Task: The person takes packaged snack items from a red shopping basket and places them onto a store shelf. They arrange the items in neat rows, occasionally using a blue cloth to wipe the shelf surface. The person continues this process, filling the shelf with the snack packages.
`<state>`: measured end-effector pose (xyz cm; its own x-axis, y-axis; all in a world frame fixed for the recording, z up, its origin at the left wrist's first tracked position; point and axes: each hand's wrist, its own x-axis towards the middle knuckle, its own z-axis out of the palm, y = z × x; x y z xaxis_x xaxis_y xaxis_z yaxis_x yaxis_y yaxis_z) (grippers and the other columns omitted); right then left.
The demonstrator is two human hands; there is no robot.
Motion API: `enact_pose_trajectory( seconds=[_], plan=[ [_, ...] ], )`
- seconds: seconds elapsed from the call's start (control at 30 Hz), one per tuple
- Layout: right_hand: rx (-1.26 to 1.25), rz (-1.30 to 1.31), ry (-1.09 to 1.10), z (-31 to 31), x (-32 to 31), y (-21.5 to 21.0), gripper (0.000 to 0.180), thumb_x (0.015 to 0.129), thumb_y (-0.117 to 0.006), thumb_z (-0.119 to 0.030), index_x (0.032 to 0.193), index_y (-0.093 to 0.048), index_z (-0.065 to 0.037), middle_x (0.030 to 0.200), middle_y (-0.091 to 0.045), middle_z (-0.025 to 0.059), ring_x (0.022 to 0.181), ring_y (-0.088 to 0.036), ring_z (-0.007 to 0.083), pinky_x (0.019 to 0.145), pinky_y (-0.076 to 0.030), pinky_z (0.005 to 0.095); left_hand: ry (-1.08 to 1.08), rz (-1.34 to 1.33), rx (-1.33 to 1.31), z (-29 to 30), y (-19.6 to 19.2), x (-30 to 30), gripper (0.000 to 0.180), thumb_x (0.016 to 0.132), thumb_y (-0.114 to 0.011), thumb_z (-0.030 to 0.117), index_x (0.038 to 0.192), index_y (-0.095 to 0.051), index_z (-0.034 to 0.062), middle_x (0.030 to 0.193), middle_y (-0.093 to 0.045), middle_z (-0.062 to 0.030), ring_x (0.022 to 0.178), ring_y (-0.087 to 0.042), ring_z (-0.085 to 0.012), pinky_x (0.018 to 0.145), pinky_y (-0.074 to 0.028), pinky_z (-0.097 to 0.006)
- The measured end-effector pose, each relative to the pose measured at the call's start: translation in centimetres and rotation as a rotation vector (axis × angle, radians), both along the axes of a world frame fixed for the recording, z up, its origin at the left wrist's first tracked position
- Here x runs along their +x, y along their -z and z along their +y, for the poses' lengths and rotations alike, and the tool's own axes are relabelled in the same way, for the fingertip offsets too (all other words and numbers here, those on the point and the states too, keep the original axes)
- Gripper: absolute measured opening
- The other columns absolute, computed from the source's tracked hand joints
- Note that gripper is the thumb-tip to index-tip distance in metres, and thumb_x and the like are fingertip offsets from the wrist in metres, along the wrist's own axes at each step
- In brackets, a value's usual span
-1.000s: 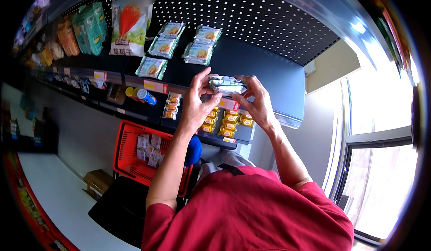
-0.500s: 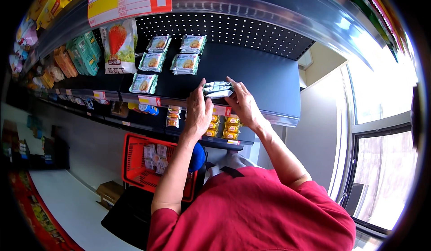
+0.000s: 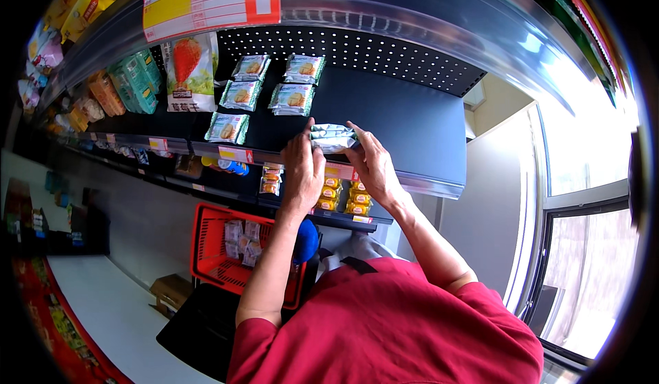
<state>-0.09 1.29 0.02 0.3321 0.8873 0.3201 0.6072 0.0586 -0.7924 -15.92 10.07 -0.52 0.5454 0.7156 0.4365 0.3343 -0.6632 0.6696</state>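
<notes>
Between my two hands, at the front of the dark shelf (image 3: 405, 133), is a small stack of green-and-white biscuit packets (image 3: 332, 137). My left hand (image 3: 303, 168) is closed on the stack's left end, and my right hand (image 3: 375, 168) grips the right end. How many packets it holds is hard to make out. Just left of the hands, similar packets lie on the shelf in two columns: a right column (image 3: 292, 100) of packets and a left column (image 3: 239, 96), with a single front packet (image 3: 227, 129) nearest the shelf edge.
A strawberry snack bag (image 3: 190, 75) stands left of the packets, beside teal packages (image 3: 134, 82). Yellow-wrapped packs (image 3: 357, 199) sit on the lower shelf. Below stands a red basket (image 3: 214, 272) holding small packets. A large price card (image 3: 206, 3) hangs from the upper shelf edge.
The shelf and its goods have shifted slightly right in view, while my hands stay at nearly the same place. Both still hold the packets, now slightly left relative to the shelf.
</notes>
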Motion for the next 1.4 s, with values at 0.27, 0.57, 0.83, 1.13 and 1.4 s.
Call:
enact_pose_trajectory(
  seconds=[0.27,0.57,0.83,1.13,1.4],
  plan=[
    [-0.105,0.0,-0.003,4.7,-3.3,-0.3,0.041,0.094,-0.072,-0.02,0.122,-0.057,0.005,0.101,-0.066,0.0197,0.08,-0.066,0.0267,0.071,-0.055,0.0382,-0.106,-0.01,-0.111,5.1,-0.2,-4.0,0.047,0.106,-0.043,0.019,0.151,-0.039,0.0069,0.136,-0.055,-0.0234,0.124,-0.053,-0.0385,0.108,-0.036,-0.05],
    [-0.154,0.039,0.011,8.0,-4.9,0.9,0.039,0.096,-0.065,-0.03,0.111,-0.063,0.005,0.099,-0.065,0.0216,0.091,-0.066,0.0378,0.081,-0.054,0.045,-0.235,0.121,-0.251,7.6,0.3,-4.6,0.037,0.106,-0.046,0.02,0.137,-0.051,0.0016,0.127,-0.061,-0.0235,0.117,-0.058,-0.0421,0.101,-0.043,-0.049],
    [-0.252,-0.076,0.039,8.1,-5.2,-0.1,0.039,0.097,-0.061,-0.035,0.105,-0.065,0.003,0.097,-0.066,0.0209,0.093,-0.067,0.0378,0.083,-0.054,0.0466,-0.292,0.288,-0.038,8.1,1.0,-4.6,0.035,0.105,-0.045,0.023,0.127,-0.057,-0.0024,0.111,-0.059,-0.0229,0.108,-0.057,-0.0404,0.097,-0.044,-0.049],
    [-0.251,-0.05,0.069,8.1,-5.6,0.1,0.047,0.097,-0.061,-0.038,0.116,-0.062,0.005,0.107,-0.068,0.024,0.1,-0.067,0.0392,0.087,-0.054,0.0455,-0.287,0.361,-0.06,8.1,0.3,-4.5,0.042,0.106,-0.042,0.023,0.134,-0.053,-0.0058,0.116,-0.056,-0.024,0.113,-0.053,-0.0402,0.101,-0.043,-0.049],
    [-0.25,0.01,0.052,7.7,-5.0,0.2,0.046,0.098,-0.062,-0.034,0.118,-0.062,0.008,0.105,-0.068,0.0259,0.098,-0.068,0.0408,0.087,-0.054,0.0464,-0.299,0.363,-0.084,7.6,-0.5,-4.5,0.045,0.107,-0.039,0.024,0.14,-0.048,-0.0052,0.125,-0.055,-0.025,0.122,-0.05,-0.0411,0.108,-0.041,-0.049]
  ],
)
